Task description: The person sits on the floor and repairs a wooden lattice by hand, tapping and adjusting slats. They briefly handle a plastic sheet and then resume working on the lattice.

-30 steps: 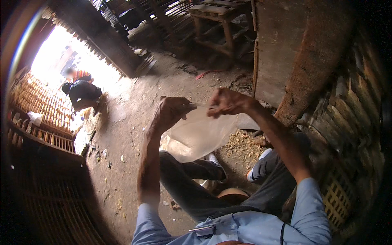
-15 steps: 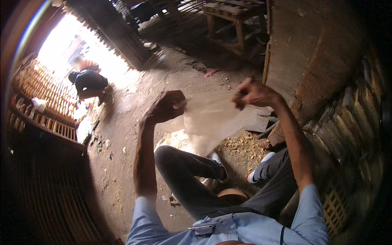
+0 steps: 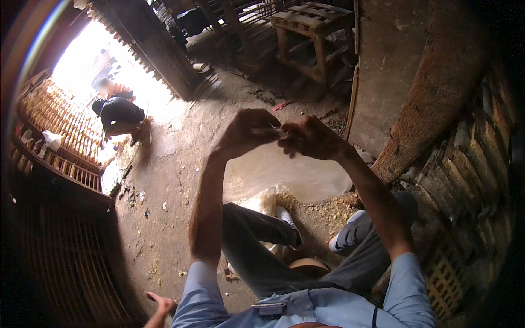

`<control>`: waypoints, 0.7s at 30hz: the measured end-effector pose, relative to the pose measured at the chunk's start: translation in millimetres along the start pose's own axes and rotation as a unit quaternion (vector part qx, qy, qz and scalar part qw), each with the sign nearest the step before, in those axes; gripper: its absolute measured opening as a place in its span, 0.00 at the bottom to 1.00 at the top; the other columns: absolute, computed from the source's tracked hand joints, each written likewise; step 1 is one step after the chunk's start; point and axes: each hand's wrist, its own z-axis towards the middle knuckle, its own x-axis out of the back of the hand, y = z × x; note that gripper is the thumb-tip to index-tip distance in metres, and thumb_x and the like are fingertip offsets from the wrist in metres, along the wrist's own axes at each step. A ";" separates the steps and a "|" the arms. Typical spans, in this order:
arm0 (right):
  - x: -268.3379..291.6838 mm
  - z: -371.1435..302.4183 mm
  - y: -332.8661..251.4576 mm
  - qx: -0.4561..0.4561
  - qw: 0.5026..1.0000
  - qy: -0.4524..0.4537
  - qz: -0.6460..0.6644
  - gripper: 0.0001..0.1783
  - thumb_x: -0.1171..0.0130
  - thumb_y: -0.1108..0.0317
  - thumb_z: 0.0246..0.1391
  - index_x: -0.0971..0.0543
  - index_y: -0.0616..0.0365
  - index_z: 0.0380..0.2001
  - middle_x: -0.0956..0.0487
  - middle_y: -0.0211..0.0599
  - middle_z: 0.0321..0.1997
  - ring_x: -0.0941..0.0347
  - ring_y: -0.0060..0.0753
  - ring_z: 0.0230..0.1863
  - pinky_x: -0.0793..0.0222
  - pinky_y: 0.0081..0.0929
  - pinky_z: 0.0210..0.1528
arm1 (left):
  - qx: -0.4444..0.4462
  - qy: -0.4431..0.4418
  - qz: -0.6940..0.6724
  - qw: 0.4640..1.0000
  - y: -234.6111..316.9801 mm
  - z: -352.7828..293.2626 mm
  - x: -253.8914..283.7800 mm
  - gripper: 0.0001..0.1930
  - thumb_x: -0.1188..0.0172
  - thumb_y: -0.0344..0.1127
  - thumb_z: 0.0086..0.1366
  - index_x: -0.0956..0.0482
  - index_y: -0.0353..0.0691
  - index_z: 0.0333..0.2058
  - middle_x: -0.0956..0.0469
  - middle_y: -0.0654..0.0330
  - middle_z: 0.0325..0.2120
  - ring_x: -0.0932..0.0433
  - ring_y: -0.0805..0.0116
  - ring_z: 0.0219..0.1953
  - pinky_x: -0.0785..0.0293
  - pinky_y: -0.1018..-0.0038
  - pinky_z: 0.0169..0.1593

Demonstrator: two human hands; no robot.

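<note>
Both my hands are raised in front of me, close together, over a thin translucent plastic bag (image 3: 295, 175). My left hand (image 3: 250, 131) pinches the gathered edge of the bag. My right hand (image 3: 309, 136) is closed on the same edge, its fingertips nearly touching the left ones. Below them the bag hangs loose and spread, above the ground ahead of my feet. A whitish sack (image 3: 268, 199) lies partly hidden behind my left knee, beside yellowish crumbly bits (image 3: 328, 210) on the ground.
Two people crouch by the bright doorway (image 3: 120, 112). Another person's bare limb (image 3: 160, 302) reaches in at lower left. A wooden stool (image 3: 314, 27) stands ahead, slatted bamboo (image 3: 65, 120) at left, a board (image 3: 388, 82) at right. A round brown thing (image 3: 309, 262) lies between my legs.
My hands have come together from wide apart, and the bag now hangs down from them. A bare limb has come into view at lower left.
</note>
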 end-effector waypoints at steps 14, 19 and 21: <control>22.4 -10.8 -16.5 -0.127 0.950 0.038 0.282 0.09 0.38 0.65 0.63 0.21 0.59 0.41 0.16 0.36 0.36 0.18 0.26 0.29 0.19 0.26 0.28 | 0.002 0.114 -0.027 0.993 -12.1 -2.1 -6.9 0.20 0.30 0.26 0.59 0.22 0.40 0.50 0.16 0.64 0.32 0.20 0.79 0.30 0.22 0.79 0.37; 25.5 -16.8 -12.6 -0.135 0.883 0.224 0.389 0.15 0.37 0.62 0.62 0.23 0.59 0.46 0.17 0.41 0.47 0.19 0.26 0.37 0.18 0.30 0.32 | 0.094 0.161 -0.052 0.981 19.3 -8.4 1.6 0.21 0.30 0.24 0.58 0.22 0.40 0.51 0.15 0.61 0.32 0.22 0.80 0.24 0.26 0.81 0.24; 17.0 -13.3 14.4 0.000 0.945 0.207 0.254 0.15 0.39 0.62 0.63 0.23 0.58 0.47 0.17 0.41 0.44 0.20 0.27 0.41 0.17 0.33 0.35 | 0.068 0.156 -0.064 0.983 20.0 -0.6 -5.8 0.21 0.30 0.25 0.59 0.23 0.40 0.51 0.15 0.60 0.32 0.22 0.79 0.22 0.28 0.81 0.21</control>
